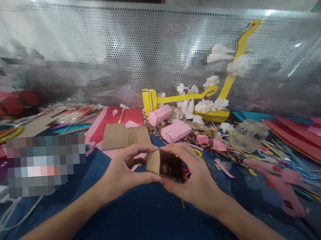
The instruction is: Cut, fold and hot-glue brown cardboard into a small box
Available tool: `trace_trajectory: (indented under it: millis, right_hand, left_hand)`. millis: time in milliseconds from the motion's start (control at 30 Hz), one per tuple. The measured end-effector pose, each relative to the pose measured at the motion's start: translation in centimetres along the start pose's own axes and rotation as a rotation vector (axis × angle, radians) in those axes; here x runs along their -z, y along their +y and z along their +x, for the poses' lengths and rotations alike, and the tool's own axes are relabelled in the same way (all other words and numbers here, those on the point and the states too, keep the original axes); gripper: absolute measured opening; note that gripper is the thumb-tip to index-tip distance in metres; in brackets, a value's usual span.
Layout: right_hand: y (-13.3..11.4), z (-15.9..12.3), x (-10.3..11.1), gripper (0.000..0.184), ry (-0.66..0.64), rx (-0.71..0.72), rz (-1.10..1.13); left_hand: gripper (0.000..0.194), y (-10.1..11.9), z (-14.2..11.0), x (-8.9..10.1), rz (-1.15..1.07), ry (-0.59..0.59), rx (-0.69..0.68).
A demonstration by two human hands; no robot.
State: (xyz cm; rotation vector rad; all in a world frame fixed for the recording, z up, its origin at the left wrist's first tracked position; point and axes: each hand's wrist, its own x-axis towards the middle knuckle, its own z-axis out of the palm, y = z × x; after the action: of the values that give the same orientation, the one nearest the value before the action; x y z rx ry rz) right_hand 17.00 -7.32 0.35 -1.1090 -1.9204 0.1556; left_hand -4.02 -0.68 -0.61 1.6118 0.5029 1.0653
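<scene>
Between both hands, above the blue table, is a small folded cardboard box (153,163), brown, with its dark hollow inside turned toward me. My left hand (130,167) grips its left side, thumb along the lower edge and fingers over the top. From the right, my right hand (192,168) holds it the same way, and the thumbs nearly meet at the bottom edge. Just behind the box lie a flat piece of brown cardboard (118,137) and two pink paper-covered prisms, one nearer (176,131) and one farther (160,115).
A pink glue gun (278,181) lies at the right among scraps and thin sticks. Yellow paper shapes with white cotton tufts (207,105) lean on a perforated metal panel (85,48). Red sheets (305,140) lie far right. A white cable (17,219) runs at left.
</scene>
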Motion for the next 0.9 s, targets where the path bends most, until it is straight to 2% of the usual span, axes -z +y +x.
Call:
trace_trajectory:
  millis: [100,167,233,300,367,433,633,767,900]
  right_hand:
    - [-0.1,0.0,0.1,0.048,-0.022,-0.002,-0.005]
    - [-0.1,0.0,0.3,0.056,-0.047,-0.009,-0.022]
    - [0.1,0.0,0.7,0.068,-0.057,-0.046,-0.016]
    - [0.4,-0.1,1.1,0.074,-0.006,-0.089,0.044]
    - [0.8,-0.2,1.3,0.073,0.083,-0.116,0.126]
    - [1.1,-0.2,1.2,0.072,0.133,-0.135,0.188]
    - [0.9,-0.4,0.1,0.06,0.098,-0.254,0.322]
    - [0.8,-0.4,-0.4,0.045,0.152,-0.29,0.397]
    - [1.0,-0.3,-0.4,0.045,0.21,-0.274,0.411]
  left_hand:
    - [0.053,0.0,0.0,0.0,0.011,-0.012,-0.008]
    - [0.052,0.0,0.1,0.0,-0.008,-0.007,0.006]
    - [0.052,0.1,0.4,0.1,-0.064,0.047,0.048]
    - [0.051,0.2,0.8,0.4,-0.154,0.155,0.089]
    - [0.052,0.3,1.1,0.7,-0.262,0.254,0.107]
    - [0.053,0.5,1.2,1.0,-0.346,0.295,0.127]
    - [0.052,0.7,1.3,1.4,-0.401,0.231,0.16]
    - [0.05,0.4,1.2,1.4,-0.447,0.228,0.172]
    - [0.051,0.4,1.1,1.4,-0.462,0.256,0.181]
